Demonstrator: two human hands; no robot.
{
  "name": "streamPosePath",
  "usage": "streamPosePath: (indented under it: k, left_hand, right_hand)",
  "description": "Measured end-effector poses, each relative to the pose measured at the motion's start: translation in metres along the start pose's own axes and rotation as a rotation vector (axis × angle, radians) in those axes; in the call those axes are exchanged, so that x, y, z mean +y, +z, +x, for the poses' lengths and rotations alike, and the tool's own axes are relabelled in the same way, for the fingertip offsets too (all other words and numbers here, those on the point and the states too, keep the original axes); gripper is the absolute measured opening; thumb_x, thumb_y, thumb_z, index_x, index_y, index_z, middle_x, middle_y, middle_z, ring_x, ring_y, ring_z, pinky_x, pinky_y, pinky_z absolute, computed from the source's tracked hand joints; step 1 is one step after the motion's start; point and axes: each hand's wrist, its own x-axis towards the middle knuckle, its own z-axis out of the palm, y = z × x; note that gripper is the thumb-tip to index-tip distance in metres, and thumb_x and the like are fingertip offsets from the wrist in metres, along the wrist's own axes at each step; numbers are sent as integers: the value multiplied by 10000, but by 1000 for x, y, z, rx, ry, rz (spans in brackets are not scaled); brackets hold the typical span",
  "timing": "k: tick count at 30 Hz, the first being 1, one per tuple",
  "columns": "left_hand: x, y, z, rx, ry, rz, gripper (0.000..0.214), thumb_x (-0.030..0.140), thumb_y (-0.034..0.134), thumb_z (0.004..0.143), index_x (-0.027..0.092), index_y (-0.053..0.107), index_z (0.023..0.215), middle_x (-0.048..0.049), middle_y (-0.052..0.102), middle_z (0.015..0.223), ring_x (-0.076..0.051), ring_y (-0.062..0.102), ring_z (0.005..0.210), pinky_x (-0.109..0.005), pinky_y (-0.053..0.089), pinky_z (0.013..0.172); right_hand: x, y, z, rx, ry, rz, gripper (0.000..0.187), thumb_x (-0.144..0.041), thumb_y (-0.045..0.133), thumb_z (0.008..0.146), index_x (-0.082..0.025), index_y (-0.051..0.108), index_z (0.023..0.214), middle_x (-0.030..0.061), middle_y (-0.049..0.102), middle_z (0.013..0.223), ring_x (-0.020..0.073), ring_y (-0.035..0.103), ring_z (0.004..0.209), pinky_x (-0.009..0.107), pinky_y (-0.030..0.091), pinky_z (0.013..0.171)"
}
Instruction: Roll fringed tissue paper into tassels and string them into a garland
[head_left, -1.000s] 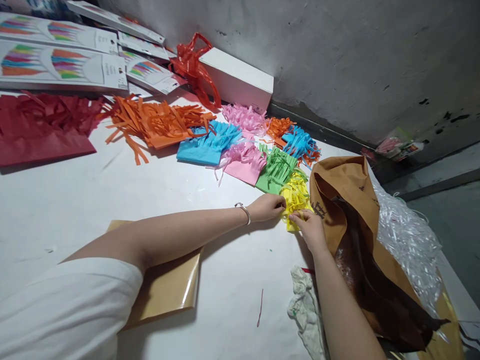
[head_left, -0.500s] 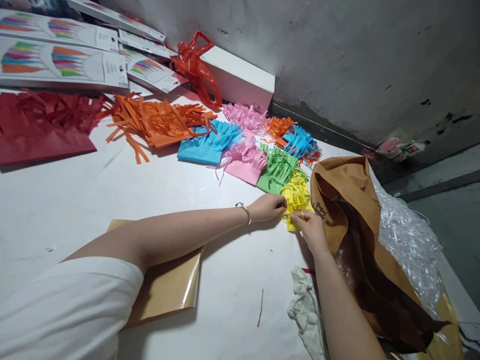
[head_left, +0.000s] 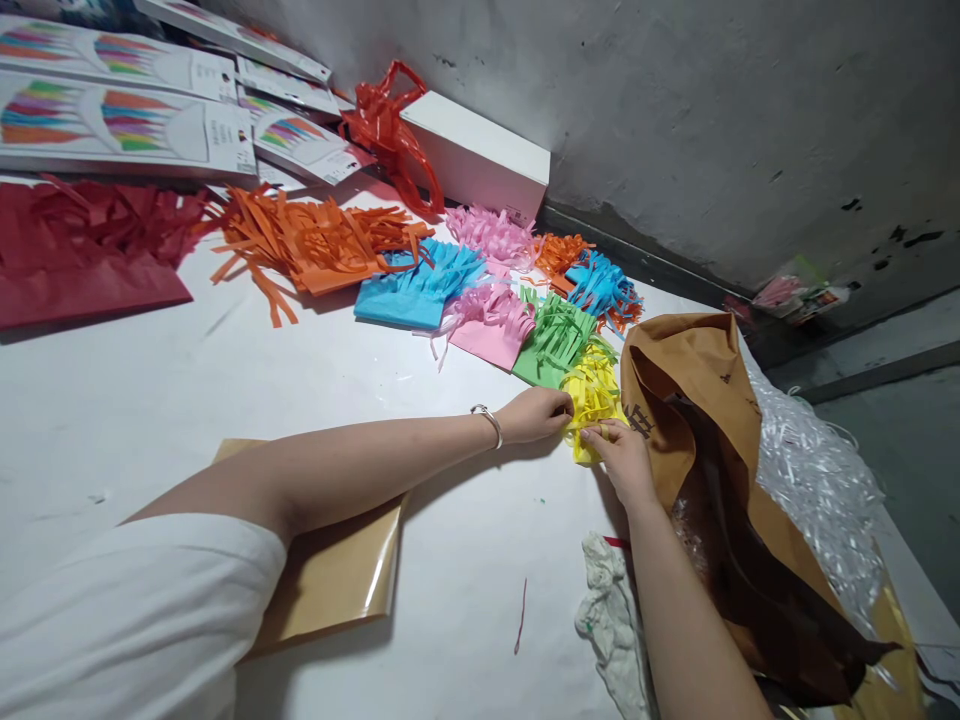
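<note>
Both hands are at a yellow fringed tissue-paper piece (head_left: pixel 595 385) lying on the white table. My left hand (head_left: pixel 534 414), with a bracelet at the wrist, is closed at the left edge of its strips. From the right, my right hand (head_left: pixel 621 452) pinches the lower part of the same piece. Fringed paper in green (head_left: pixel 553 342), pink (head_left: pixel 491 325) and light blue (head_left: pixel 420 285) runs in a row up and left from it. Behind these lie a second blue piece (head_left: pixel 602 285) and a small orange one (head_left: pixel 561 254).
A brown bag (head_left: pixel 694 365) stands right of my right hand, with clear plastic wrap (head_left: pixel 814 490) beyond it. Brown glossy paper (head_left: pixel 345 580) lies under my left arm, a whitish glove (head_left: pixel 609 620) near my right forearm. Printed boxes (head_left: pixel 120 125) and a white box (head_left: pixel 480 150) line the wall.
</note>
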Motion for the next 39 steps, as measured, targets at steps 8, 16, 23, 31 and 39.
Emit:
streamPosePath:
  k: [8,16,23,31,39]
  left_hand:
    - [1,-1,0,-5,-4,7,231,198,512,874,168,714,981,-41,744,919,-183,635,787,-258,420,674]
    - [-1,0,0,-5,2,8,226,200,513,873,174,710,980,-36,744,931,-183,641,802,-256,424,678]
    - [-1,1,1,-4,7,12,227,191,507,872,169,711,969,-40,743,916,-181,640,790,-259,418,671]
    - [0,1,1,-2,4,22,224,196,511,866,173,709,969,-45,745,925,-188,639,796,-258,415,668]
    - [1,0,0,-2,9,25,229,189,508,865,170,713,966,-45,744,922,-187,640,795,-260,421,673]
  right_hand:
    - [-2,-2,0,-18,-2,-15,261,-369,646,938,-156,650,1090,55,662,1130,203,648,1014,418,545,895]
    - [-1,-2,1,-27,-17,-41,258,-371,637,944,-160,650,1092,56,664,1129,197,650,1006,415,546,895]
    - [-2,-2,0,-26,-42,-94,255,-371,638,945,-155,649,1079,52,667,1101,190,657,978,402,555,870]
    - [-10,3,-1,20,-73,-226,263,-380,619,956,-161,641,1100,50,665,1090,174,657,931,378,562,832]
    - [-9,4,-1,17,-72,-263,269,-379,617,957,-164,635,1118,56,660,1112,180,654,953,388,560,846]
